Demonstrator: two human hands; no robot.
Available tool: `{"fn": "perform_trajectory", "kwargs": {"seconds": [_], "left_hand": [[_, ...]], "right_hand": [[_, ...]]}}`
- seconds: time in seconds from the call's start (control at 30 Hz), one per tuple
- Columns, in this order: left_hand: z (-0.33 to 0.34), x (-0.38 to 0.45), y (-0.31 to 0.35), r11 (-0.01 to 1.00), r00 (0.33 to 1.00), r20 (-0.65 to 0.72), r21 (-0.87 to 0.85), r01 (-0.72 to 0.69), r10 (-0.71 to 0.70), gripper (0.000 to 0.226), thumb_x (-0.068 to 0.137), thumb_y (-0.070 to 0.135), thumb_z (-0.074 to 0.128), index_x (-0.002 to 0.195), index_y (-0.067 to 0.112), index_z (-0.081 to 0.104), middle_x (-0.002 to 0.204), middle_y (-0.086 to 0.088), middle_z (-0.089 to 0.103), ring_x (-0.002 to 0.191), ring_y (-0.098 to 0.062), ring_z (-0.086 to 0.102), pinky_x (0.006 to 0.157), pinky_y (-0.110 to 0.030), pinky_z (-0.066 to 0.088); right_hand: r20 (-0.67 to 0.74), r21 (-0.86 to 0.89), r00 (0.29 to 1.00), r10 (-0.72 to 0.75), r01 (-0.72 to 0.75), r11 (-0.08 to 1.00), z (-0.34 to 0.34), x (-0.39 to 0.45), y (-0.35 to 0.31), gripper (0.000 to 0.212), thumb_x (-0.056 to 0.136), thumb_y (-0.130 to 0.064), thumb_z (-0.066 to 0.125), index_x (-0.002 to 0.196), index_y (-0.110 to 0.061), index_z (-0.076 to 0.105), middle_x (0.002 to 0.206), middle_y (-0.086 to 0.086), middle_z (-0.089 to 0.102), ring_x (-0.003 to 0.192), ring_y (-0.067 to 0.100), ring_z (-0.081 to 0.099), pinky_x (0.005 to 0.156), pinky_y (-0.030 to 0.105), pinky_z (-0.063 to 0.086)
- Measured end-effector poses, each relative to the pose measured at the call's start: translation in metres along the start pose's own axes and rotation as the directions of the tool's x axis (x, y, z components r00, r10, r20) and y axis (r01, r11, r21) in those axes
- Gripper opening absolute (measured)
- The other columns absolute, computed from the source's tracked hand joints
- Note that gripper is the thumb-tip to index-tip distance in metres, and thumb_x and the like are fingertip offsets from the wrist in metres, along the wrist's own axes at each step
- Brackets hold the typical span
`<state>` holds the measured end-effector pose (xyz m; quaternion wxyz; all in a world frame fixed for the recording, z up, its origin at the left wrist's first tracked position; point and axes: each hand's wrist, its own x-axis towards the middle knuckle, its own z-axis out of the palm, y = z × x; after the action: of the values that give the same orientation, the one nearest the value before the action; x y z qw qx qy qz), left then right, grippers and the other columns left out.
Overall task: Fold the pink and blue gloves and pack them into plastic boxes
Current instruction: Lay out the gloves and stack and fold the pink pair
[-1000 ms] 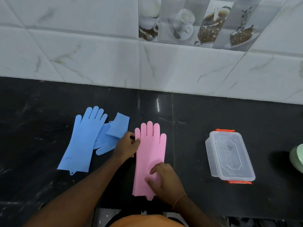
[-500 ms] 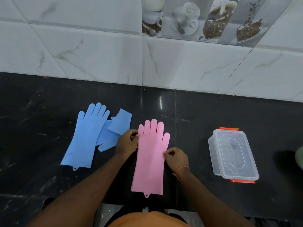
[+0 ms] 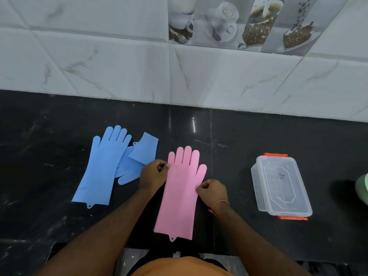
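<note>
Now the pink glove [image 3: 180, 194] lies flat between both hands' pinching grip.

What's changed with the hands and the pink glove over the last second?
The right hand left the cuff end of the pink glove, moved up and now pinches its right edge below the thumb. The left hand still pinches the left edge. The blue gloves and the closed plastic box stayed put.
</note>
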<state>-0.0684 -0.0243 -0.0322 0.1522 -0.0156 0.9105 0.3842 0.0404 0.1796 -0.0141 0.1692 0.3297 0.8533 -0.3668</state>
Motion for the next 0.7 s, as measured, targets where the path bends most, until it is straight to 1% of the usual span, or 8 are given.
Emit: {"fn": "perform_trajectory", "kwargs": {"seconds": [0.1, 0.17, 0.23, 0.3, 0.37, 0.47, 0.57, 0.7], "left_hand": [[-0.006, -0.004, 0.004, 1.0, 0.999, 0.054, 0.011, 0.006, -0.007, 0.024, 0.102, 0.04, 0.068, 0.116, 0.021, 0.072, 0.103, 0.003, 0.076, 0.09, -0.014, 0.072, 0.09, -0.041, 0.066], [-0.013, -0.013, 0.006, 0.998, 0.992, 0.126, 0.06, 0.003, -0.01, 0.03, 0.1, 0.043, 0.07, 0.12, 0.021, 0.071, 0.107, 0.005, 0.074, 0.094, -0.012, 0.07, 0.091, -0.034, 0.062], [-0.02, -0.028, 0.004, 0.991, 0.978, 0.21, 0.136, -0.01, -0.019, 0.029, 0.098, 0.045, 0.073, 0.117, 0.024, 0.069, 0.105, 0.009, 0.073, 0.093, -0.007, 0.068, 0.086, -0.027, 0.056], [-0.027, -0.046, -0.003, 0.979, 0.961, 0.271, 0.202, 0.0, -0.056, 0.025, 0.095, 0.045, 0.076, 0.11, 0.025, 0.07, 0.098, 0.011, 0.073, 0.087, -0.003, 0.068, 0.081, -0.024, 0.055], [-0.032, -0.063, -0.013, 0.975, 0.952, 0.289, 0.219, 0.038, -0.102, 0.019, 0.092, 0.043, 0.08, 0.099, 0.026, 0.073, 0.087, 0.011, 0.073, 0.079, -0.003, 0.07, 0.076, -0.024, 0.059], [-0.035, -0.081, -0.024, 0.971, 0.941, 0.308, 0.229, 0.07, -0.141, 0.016, 0.089, 0.041, 0.084, 0.087, 0.028, 0.074, 0.077, 0.009, 0.076, 0.07, -0.004, 0.073, 0.069, -0.022, 0.059], [-0.031, -0.089, -0.032, 0.973, 0.941, 0.308, 0.219, 0.073, -0.14, 0.011, 0.093, 0.036, 0.081, 0.088, 0.028, 0.076, 0.079, 0.01, 0.077, 0.073, -0.002, 0.073, 0.07, -0.018, 0.057], [-0.032, -0.098, -0.034, 0.981, 0.953, 0.298, 0.196, -0.001, -0.058, 0.007, 0.096, 0.034, 0.077, 0.092, 0.029, 0.078, 0.085, 0.014, 0.076, 0.079, 0.0, 0.072, 0.074, -0.016, 0.056]], "right_hand": [[0.02, 0.009, 1.0, -0.005, 0.005, 1.0, -0.003, 0.0, -0.002, 0.015, 0.094, -0.029, 0.072, 0.086, -0.018, 0.077, 0.082, -0.005, 0.072, 0.077, 0.007, 0.066, 0.075, 0.024, 0.053], [0.041, 0.023, 0.999, -0.004, 0.003, 1.0, -0.005, -0.001, 0.0, 0.015, 0.094, -0.036, 0.073, 0.089, -0.021, 0.075, 0.084, -0.008, 0.072, 0.079, 0.006, 0.066, 0.076, 0.024, 0.052], [0.066, 0.023, 0.998, -0.003, 0.002, 1.0, -0.008, -0.003, 0.006, 0.017, 0.094, -0.04, 0.074, 0.091, -0.023, 0.075, 0.086, -0.009, 0.072, 0.081, 0.006, 0.066, 0.079, 0.026, 0.055], [0.101, 0.004, 0.995, -0.007, 0.006, 1.0, -0.009, -0.006, 0.015, 0.018, 0.093, -0.041, 0.074, 0.09, -0.023, 0.077, 0.087, -0.008, 0.074, 0.082, 0.006, 0.068, 0.082, 0.027, 0.058], [0.134, -0.016, 0.991, -0.008, 0.011, 1.0, -0.007, -0.01, 0.022, 0.018, 0.092, -0.039, 0.076, 0.088, -0.023, 0.079, 0.087, -0.008, 0.075, 0.081, 0.006, 0.068, 0.08, 0.026, 0.058], [0.149, -0.048, 0.988, -0.034, 0.042, 0.998, -0.002, -0.017, 0.028, 0.017, 0.091, -0.039, 0.078, 0.085, -0.023, 0.08, 0.081, -0.012, 0.074, 0.077, 0.004, 0.068, 0.072, 0.02, 0.056], [0.15, -0.072, 0.987, -0.056, 0.067, 0.995, 0.002, -0.022, 0.029, 0.017, 0.089, -0.04, 0.078, 0.083, -0.024, 0.081, 0.08, -0.014, 0.073, 0.075, 0.004, 0.068, 0.074, 0.022, 0.058], [0.162, -0.129, 0.982, -0.102, 0.123, 0.984, 0.005, -0.026, 0.028, 0.019, 0.088, -0.043, 0.077, 0.079, -0.026, 0.079, 0.077, -0.014, 0.074, 0.073, 0.005, 0.069, 0.073, 0.023, 0.06]]}}
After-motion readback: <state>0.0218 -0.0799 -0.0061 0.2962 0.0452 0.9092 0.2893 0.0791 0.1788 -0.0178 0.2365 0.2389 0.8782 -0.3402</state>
